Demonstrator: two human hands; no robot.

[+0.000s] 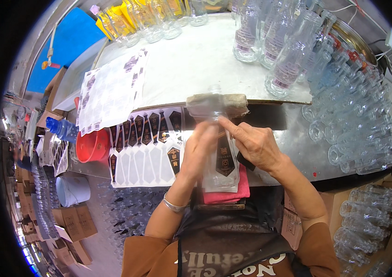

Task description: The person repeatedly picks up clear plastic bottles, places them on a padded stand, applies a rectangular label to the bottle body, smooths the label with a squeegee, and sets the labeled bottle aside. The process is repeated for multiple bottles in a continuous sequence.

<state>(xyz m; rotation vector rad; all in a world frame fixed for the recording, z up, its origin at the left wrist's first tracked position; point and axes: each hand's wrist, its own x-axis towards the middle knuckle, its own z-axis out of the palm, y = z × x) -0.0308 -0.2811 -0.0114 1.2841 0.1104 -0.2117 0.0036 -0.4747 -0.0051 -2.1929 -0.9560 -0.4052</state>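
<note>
A clear glass bottle (213, 181) lies in front of me, its base toward my body and its neck over a rolled, worn cloth (236, 105). A dark, pointed, tie-shaped label (224, 159) with orange print lies along its upper side. My left hand (199, 144) is at the bottle's left side, its fingers smeared by motion. At the right, my right hand (257, 144) presses an extended index finger near the neck end of the label. Its other fingers are curled against the bottle's side, and their tips are hidden. Folded pink cloth (240, 190) lies beneath the bottle.
Left of the bottle lies a sheet of dark labels (147, 127), partly peeled. A white label sheet (108, 92) overhangs the raised white board (186, 55). Labelled bottles (288, 69) stand far right, beside many lying bottles (357, 124). A red bucket (93, 146) is at left.
</note>
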